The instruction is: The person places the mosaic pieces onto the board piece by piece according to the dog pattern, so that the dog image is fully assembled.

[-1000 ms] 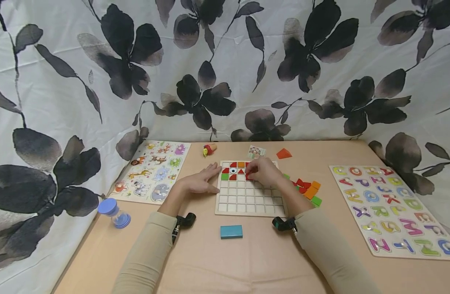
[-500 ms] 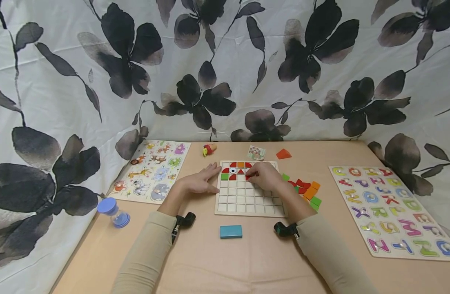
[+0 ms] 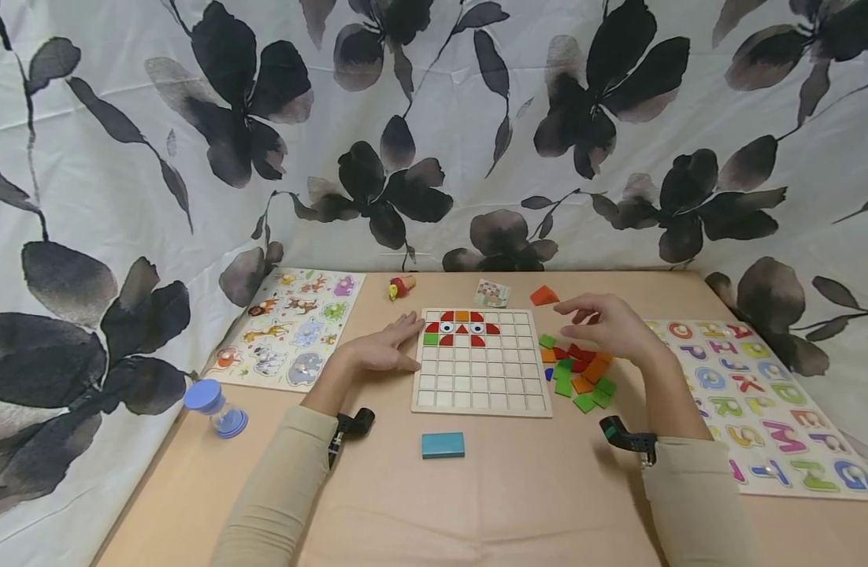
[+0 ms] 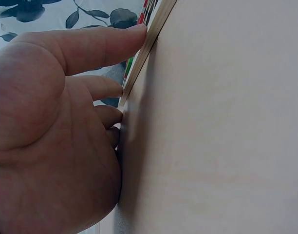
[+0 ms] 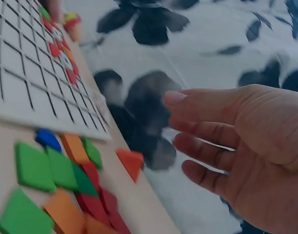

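A pale wooden grid board (image 3: 480,382) lies at the middle of the table. Colored tiles fill part of its upper left: red pieces, an orange tile (image 3: 462,316), two white tiles with dark dots and a green tile (image 3: 430,339). My left hand (image 3: 384,348) rests beside the board's left edge, fingers stretched out. In the left wrist view its thumb (image 4: 110,45) touches that edge. My right hand (image 3: 611,327) hovers above a loose pile of red, green (image 5: 34,165), orange and blue pieces right of the board. Nothing is in its loosely bent fingers.
Behind the board lie a small picture card (image 3: 492,293), an orange-red wedge (image 3: 544,295) and a red-and-yellow toy (image 3: 402,287). An animal board (image 3: 285,331) and a blue sand timer (image 3: 217,409) are left, a letter board (image 3: 774,409) right. A teal block (image 3: 443,445) lies in front.
My right hand has let go of a small red piece on the board and moved right, over the loose pile. A second dotted tile now shows. The left hand has stayed put.
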Demonstrator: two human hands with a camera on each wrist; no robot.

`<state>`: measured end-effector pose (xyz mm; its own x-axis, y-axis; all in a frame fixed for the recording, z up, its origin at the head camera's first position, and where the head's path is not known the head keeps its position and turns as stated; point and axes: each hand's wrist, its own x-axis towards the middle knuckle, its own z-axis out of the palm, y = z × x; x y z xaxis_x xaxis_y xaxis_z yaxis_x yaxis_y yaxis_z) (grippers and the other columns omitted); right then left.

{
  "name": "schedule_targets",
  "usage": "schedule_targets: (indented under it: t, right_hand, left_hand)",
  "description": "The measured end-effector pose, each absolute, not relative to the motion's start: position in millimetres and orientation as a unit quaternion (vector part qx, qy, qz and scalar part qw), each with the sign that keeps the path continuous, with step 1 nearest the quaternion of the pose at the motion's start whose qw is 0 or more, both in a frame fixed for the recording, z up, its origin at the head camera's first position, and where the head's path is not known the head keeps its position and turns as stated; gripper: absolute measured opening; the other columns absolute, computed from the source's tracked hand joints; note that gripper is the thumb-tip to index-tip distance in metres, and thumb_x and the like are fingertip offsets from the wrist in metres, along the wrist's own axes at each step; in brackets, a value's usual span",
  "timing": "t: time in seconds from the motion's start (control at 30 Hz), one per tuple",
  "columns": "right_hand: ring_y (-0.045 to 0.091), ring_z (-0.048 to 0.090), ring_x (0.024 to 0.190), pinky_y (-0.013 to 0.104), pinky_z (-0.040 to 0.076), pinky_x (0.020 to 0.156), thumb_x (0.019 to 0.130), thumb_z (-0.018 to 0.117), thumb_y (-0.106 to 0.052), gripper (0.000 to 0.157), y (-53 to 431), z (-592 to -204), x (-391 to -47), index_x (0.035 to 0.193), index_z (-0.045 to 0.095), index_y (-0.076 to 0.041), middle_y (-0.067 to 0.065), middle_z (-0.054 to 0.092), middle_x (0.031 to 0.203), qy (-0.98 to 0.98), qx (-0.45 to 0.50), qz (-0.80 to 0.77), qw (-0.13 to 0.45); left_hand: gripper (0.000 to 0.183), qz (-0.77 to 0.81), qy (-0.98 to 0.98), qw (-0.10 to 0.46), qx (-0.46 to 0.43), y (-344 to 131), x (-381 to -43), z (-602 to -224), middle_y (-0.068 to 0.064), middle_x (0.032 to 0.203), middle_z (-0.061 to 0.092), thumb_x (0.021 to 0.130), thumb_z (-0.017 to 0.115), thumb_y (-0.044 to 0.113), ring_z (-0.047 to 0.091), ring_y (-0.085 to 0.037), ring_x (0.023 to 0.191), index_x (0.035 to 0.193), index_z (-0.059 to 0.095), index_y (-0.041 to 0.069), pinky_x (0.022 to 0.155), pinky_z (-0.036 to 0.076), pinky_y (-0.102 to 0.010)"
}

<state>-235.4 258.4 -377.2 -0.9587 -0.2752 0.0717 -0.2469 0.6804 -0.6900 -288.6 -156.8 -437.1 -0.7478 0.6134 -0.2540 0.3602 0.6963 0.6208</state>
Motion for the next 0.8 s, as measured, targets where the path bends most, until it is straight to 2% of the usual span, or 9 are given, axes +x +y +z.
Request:
schedule_targets:
  t: [0.17,0.43,0.57,0.8]
  right_hand:
    - [0.027,0.054,0.093,0.032,0.052,0.07,0.086,0.073,-0.022,0.035,277,-393,-242,0.119,0.067,-0.013,0.011,0.065,0.114,0.914,-0.119,-0.386,0.039]
    - [0.027,0.051,0.083,0.031,0.048,0.064,0.09,0.068,-0.018,0.031,253,-428,-259,0.119,0.068,-0.009,0.008,0.063,0.1,0.924,-0.103,-0.362,0.066]
    - [0.025,0.052,0.081,0.031,0.048,0.067,0.089,0.068,-0.014,0.028,246,-436,-262,0.116,0.069,-0.006,0.008,0.064,0.097,0.932,-0.1,-0.345,0.059]
    - [0.026,0.052,0.085,0.034,0.047,0.075,0.088,0.069,-0.014,0.018,243,-438,-264,0.106,0.067,-0.011,0.007,0.061,0.092,0.928,-0.085,-0.359,0.056]
  left_hand:
    - [0.091,0.28,0.893,0.227,0.271,-159,-287,-435,-0.006,0.162,-0.006,0.085,0.067,0.036,-0.009,-0.022,0.147,0.155,0.013,0.018,0.118,0.0,-0.048]
    - [0.091,0.278,0.894,0.225,0.271,-157,-288,-440,-0.006,0.162,-0.005,0.084,0.067,0.036,-0.008,-0.023,0.147,0.155,0.015,0.017,0.118,0.002,-0.049]
    - [0.091,0.275,0.896,0.225,0.268,-157,-290,-443,-0.003,0.162,-0.005,0.084,0.067,0.038,-0.009,-0.02,0.147,0.155,0.014,0.02,0.118,0.001,-0.047]
    - [0.09,0.279,0.892,0.224,0.274,-156,-286,-435,-0.007,0.162,-0.005,0.085,0.067,0.035,-0.008,-0.023,0.147,0.155,0.014,0.016,0.118,0.001,-0.048]
